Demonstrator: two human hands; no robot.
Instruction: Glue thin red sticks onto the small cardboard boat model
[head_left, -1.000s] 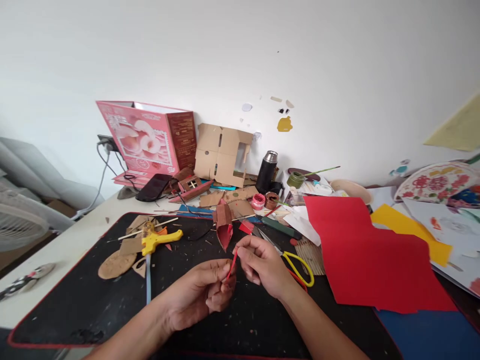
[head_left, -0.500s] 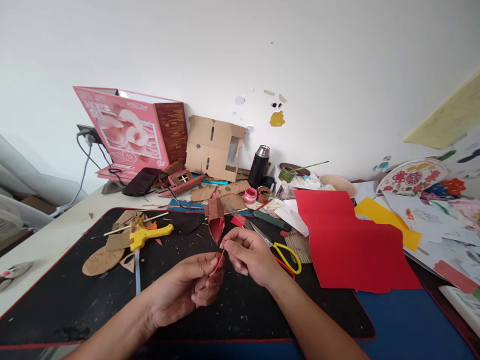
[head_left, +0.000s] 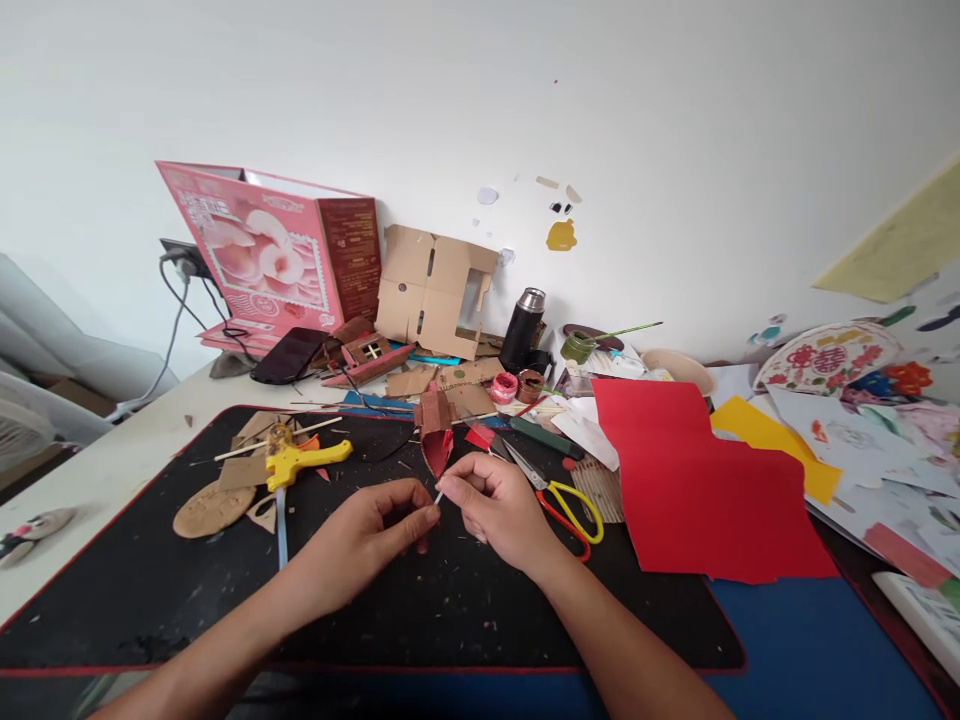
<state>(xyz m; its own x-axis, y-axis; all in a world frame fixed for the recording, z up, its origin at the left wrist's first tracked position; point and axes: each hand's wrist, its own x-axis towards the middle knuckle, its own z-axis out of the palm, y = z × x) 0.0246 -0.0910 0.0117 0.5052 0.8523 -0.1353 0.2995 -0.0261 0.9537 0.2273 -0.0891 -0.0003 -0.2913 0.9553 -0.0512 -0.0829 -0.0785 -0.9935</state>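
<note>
My left hand (head_left: 386,530) and my right hand (head_left: 491,500) meet over the black mat (head_left: 465,620), both closed in a pinch. Between their fingertips runs a thin strip (head_left: 439,496), pale on the side that shows; most of it is hidden by the fingers. Just beyond them sits a small brown-and-red cardboard model boat (head_left: 435,435). Scissors (head_left: 566,505) with yellow and red handles lie to the right of my right hand. A yellow hot glue gun (head_left: 307,458) rests on the mat left of my left hand.
A large red paper sheet (head_left: 697,490) covers the mat's right side. Behind stand a black thermos (head_left: 523,330), paint jars (head_left: 504,388), a cardboard panel (head_left: 427,290) and a pink box (head_left: 270,250). A second model boat (head_left: 367,358) sits near a phone (head_left: 291,356).
The strip showed red between my hands and now a short pale part shows. My left fingers have shifted and turned, hiding more of it. The view has shifted slightly.
</note>
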